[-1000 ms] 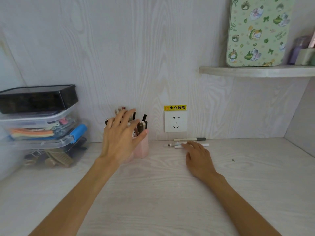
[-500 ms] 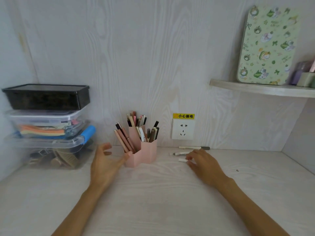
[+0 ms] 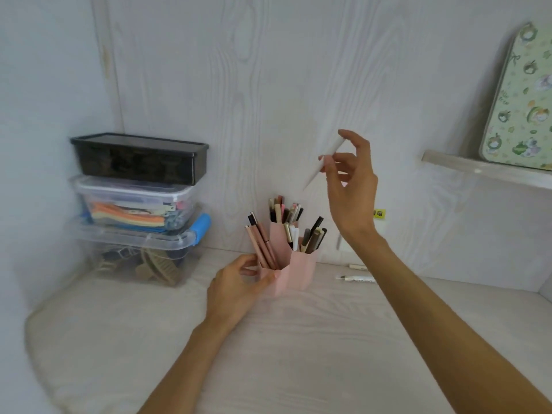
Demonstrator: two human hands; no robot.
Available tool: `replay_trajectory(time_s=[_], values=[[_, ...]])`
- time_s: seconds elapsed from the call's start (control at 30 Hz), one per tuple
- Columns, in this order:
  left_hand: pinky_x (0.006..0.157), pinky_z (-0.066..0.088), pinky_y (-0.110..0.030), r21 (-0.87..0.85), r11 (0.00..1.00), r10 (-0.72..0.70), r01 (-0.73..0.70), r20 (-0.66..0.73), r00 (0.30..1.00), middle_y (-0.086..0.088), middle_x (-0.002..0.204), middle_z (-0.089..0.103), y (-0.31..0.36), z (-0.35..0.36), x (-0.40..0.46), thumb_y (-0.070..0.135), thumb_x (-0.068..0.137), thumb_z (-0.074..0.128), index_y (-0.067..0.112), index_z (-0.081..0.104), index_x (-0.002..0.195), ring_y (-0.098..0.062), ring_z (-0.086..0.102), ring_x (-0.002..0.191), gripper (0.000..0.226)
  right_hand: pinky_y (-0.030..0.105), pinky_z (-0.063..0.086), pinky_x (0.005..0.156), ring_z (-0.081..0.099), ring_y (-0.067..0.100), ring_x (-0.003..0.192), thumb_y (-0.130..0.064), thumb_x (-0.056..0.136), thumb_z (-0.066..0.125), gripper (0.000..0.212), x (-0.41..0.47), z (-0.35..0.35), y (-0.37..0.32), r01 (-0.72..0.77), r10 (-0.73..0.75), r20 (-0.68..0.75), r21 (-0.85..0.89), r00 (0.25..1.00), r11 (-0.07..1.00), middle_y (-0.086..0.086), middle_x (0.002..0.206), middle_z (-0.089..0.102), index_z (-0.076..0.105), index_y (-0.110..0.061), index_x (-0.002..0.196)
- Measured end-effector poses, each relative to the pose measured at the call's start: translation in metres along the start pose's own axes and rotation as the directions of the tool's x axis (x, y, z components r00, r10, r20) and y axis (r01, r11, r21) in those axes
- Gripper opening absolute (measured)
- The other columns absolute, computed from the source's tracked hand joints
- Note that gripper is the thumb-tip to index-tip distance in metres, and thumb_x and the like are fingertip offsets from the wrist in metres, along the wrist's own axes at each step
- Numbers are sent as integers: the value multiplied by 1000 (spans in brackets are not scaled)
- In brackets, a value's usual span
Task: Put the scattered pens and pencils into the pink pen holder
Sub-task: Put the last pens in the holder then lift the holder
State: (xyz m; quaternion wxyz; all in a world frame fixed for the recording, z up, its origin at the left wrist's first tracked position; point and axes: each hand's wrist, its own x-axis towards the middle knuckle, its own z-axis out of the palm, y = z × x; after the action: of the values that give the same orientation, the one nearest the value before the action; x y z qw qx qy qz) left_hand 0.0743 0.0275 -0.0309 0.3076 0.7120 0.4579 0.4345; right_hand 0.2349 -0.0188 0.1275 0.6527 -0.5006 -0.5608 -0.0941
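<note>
Pink pen holder (image 3: 294, 268) standing on desk (image 3: 298, 354) near back edge, roughly mid-width, close to wall. Three joined hexagonal compartments: front-left w/ pinkish-brown pencils (image 3: 263, 246) leaning left, rear w/ mixed pens (image 3: 283, 210), right w/ dark & white pens (image 3: 310, 237).

Left hand (image 3: 236, 289) on desk at holder's front-left, fingers curled round front-left compartment, thumb up near leaning pencils; touching holder wall, gripping it loosely.

Right hand (image 3: 351, 180) raised well above holder, up & to the right of it. Pinching a white pen (image 3: 324, 162) btwn thumb & fingertips; other fingers half spread, not clenched. Pen tilted, lower tip pointing down-left toward holder, upper end near index fingertip. Blurred, so cap/tip details unreadable.

Still lying on desk, right of holder along back edge: white marker (image 3: 355, 278) w/ print on barrel, and behind it, closer to wall, a second pen (image 3: 357, 266), only its left end visible past right forearm. Both apart from holder.

Back-left corner of desk: stack of storage boxes (image 3: 140, 210) — black lidded box on top, clear box w/ orange & blue contents in middle, bigger clear box w/ blue latch at bottom, brownish items inside.

Wall behind: yellow warning sticker (image 3: 379, 213) partly hidden by right wrist. Upper right: shelf (image 3: 478, 171) carrying a green patterned tin (image 3: 519, 109) leaning upright against wall.
</note>
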Motion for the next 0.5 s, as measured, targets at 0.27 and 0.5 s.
replay_trajectory(time_s=[0.27, 0.5], values=[[69, 39, -14, -10, 1000, -18, 18, 20, 1000, 26, 95, 64, 6, -2, -2, 55, 69, 70, 38, 63, 103, 5, 58, 90, 39, 28, 46, 60, 62, 15, 69, -25, 90, 56, 26, -28, 30, 22, 42, 53, 249, -361, 967, 932, -4, 95, 72, 51, -26, 116], [68, 38, -11, -27, 1000, -15, 16, 28, 999, 26, 95, 62, 8, -3, -3, 55, 69, 70, 38, 62, 104, 4, 57, 91, 40, 45, 28, 103, 32, 33, 132, -28, 86, 35, 42, -31, 23, 40, 312, 32, 495, -594, 868, 741, 8, 137, 49, 64, -24, 116]])
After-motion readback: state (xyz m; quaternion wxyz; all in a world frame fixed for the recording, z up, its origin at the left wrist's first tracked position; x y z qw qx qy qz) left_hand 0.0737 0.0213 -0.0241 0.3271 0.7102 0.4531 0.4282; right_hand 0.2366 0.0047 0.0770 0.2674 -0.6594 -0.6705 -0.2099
